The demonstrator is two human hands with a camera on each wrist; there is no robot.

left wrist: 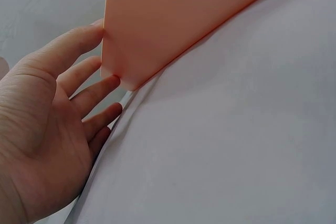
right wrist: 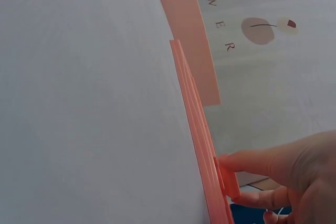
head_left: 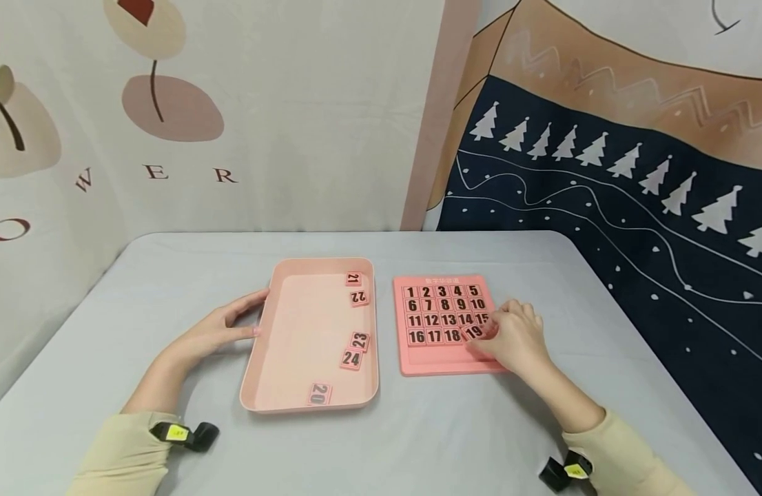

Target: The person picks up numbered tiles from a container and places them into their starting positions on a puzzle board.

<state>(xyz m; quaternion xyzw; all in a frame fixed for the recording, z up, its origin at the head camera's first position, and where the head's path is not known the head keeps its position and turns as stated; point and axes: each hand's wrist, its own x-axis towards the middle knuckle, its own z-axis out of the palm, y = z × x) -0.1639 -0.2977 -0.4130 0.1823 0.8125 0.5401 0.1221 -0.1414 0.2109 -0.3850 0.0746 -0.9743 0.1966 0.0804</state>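
My right hand (head_left: 519,339) pinches the number tile 19 (head_left: 474,331), which sits tilted in the fourth row of a pink number puzzle board (head_left: 430,362). In the right wrist view this tile (right wrist: 230,179) stands up at an angle from the board (right wrist: 195,121), held between thumb and finger. Rows of tiles numbered 1 to 18 lie in order on the board. My left hand (head_left: 215,332) touches the left rim of a pink tray (head_left: 306,303) with extended fingers. The left wrist view shows those fingertips (left wrist: 113,81) against the tray's outer side (left wrist: 173,14).
Inside the tray, along its right side, lie tiles 21 (head_left: 353,279), 22 (head_left: 359,298), 23 (head_left: 359,341) and 24 (head_left: 351,359). Tile 20 (head_left: 320,394) is near the front edge. A pale cloth (head_left: 455,434) covers the table, with printed curtains behind.
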